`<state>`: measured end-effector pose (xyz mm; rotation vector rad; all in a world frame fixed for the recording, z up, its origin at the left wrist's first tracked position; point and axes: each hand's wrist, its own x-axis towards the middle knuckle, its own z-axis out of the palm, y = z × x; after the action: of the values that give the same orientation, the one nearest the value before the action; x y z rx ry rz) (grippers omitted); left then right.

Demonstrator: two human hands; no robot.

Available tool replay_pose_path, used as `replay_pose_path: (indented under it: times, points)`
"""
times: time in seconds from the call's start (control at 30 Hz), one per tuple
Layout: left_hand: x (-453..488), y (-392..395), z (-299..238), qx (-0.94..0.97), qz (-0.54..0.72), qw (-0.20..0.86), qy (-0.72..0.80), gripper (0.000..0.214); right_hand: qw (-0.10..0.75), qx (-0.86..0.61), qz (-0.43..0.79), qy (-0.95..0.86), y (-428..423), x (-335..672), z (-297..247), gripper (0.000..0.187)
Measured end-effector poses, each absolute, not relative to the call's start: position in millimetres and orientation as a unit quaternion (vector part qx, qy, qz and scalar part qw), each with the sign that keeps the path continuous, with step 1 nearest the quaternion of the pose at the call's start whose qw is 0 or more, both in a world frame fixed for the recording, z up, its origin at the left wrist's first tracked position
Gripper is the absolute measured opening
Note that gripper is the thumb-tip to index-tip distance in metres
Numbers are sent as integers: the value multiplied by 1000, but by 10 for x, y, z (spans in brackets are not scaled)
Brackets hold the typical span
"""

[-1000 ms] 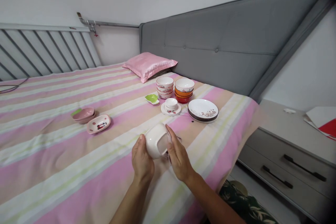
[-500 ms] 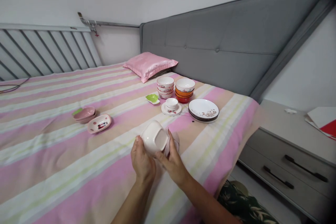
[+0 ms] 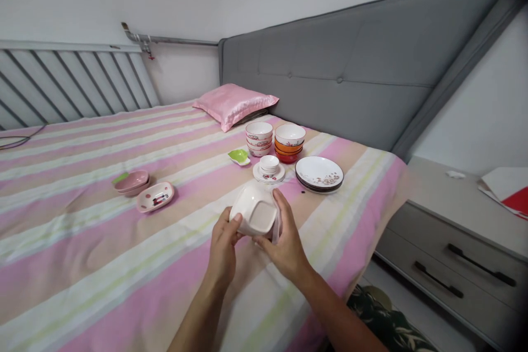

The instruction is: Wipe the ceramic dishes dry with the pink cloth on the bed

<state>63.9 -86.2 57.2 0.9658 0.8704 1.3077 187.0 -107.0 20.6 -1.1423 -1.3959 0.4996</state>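
I hold a white square-bottomed bowl above the striped bedsheet, turned so its underside faces me. My left hand grips its left side with thumb and fingers closed on the rim. My right hand grips the right side, fingers wrapped round the edge, with a second pale dish partly hidden behind them. Beyond the bowl lie a small cup on saucers and stacked plates.
Two stacks of bowls stand near the pink pillow, with a green leaf dish beside them. Pink dishes lie at left. A grey headboard and a nightstand bound the right.
The bowl has been turned and lifted slightly to the right in both hands; its square base now faces me more squarely.
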Motion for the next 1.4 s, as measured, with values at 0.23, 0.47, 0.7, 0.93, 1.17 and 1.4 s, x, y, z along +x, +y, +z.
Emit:
replay_pose_path:
  times: [0.23,0.47,0.7,0.93,1.17,1.4]
  points:
    - [546,-819,602,564,506,469,453,58,503,-489,50,-711,-1092,1911,250,72]
    - [400,-780,709,591,378,535,471,51,449,-466,-48,-760,-1063,1983,235,73]
    - [352,-751,704,541,381,607,440,58,435,-447,-45,-781,-1049,1992,241,73]
    - [381,-767,677,532,398,634,396,48,435,-451,-13,-780,-1061,2004,302,74]
    - [470,-797,616,476,434,666,376,46,423,-481,-9,-768,-1079,1983,300,79]
    - [475,-753,588,369,485,699,374,35,420,-481,21,-769,-1119,1900,256,77]
